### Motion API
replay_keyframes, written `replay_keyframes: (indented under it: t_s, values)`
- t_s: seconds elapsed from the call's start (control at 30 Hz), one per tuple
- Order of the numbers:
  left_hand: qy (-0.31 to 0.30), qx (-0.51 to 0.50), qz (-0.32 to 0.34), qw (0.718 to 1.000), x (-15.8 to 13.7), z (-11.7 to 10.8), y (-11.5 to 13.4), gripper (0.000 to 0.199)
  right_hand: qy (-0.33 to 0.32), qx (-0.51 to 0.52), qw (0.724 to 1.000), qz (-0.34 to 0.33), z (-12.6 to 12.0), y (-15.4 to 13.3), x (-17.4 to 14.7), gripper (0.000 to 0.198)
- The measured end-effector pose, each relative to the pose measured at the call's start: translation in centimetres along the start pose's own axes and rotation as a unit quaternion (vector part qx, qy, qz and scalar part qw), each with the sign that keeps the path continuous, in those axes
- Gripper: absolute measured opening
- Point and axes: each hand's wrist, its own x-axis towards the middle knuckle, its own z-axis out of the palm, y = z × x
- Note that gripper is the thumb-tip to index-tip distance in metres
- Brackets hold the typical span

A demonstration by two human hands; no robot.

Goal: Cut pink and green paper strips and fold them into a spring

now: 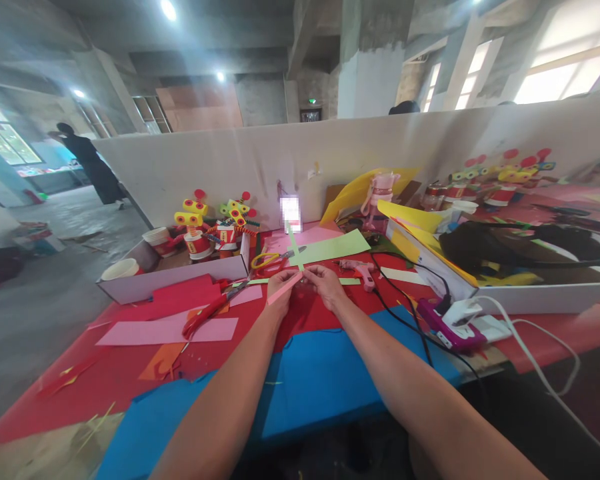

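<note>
Both of my hands meet over the middle of the red-covered table, fingertips almost touching. My left hand [280, 292] pinches a pink paper strip [284, 288], which slants down to the left across it. Between finger and thumb, my right hand [324, 285] grips the lower end of a light green paper strip [295, 248] that stands up and away from me. The two strips come together at my fingertips; whether they are joined there I cannot tell. Just beyond lie yellow-handled scissors [270, 260] and a light green paper sheet [333, 247]. A pink glue gun [361, 272] rests right of my right hand.
Red-handled scissors [205, 316] lie on pink paper [130, 332] at left. Behind them, a shallow box [180, 279] holds cups and paper-cup figures [197, 230]. Right are a purple power strip [447, 325] with cables and a white box [545, 297]. Blue paper [325, 380] covers the near edge.
</note>
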Motion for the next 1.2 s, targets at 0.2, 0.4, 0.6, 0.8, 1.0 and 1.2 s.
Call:
replay_keyframes:
  t_s: [0.2,0.4,0.6,0.8,1.0,1.2]
  values:
    - [-0.026,-0.011,0.002,1.0,-0.23,0.42,0.33,0.033,0.051,-0.063,0.994,-0.072,0.04,-0.07,0.39,0.029]
    - [-0.088,-0.03,-0.012,0.996,-0.53,0.56,0.63,0.034,0.073,-0.054,0.992,-0.085,0.04,-0.12,0.45,0.029]
    - [-0.053,-0.04,0.017,0.998,0.03,0.35,0.02,0.034,0.062,-0.044,0.994,-0.079,0.38,-0.02,0.3,0.027]
    - [-0.083,-0.028,-0.008,0.996,-0.46,0.81,0.51,0.03,0.099,-0.011,0.993,-0.068,0.14,-0.12,0.45,0.028]
    - [0.025,0.006,0.048,0.999,-0.4,0.74,0.66,0.028,0.033,-0.059,0.995,-0.067,0.51,-0.13,0.08,0.027]
    - [0.024,0.021,0.059,0.998,-0.18,0.39,0.46,0.021,0.006,-0.054,0.998,-0.04,0.44,-0.5,-0.11,0.034]
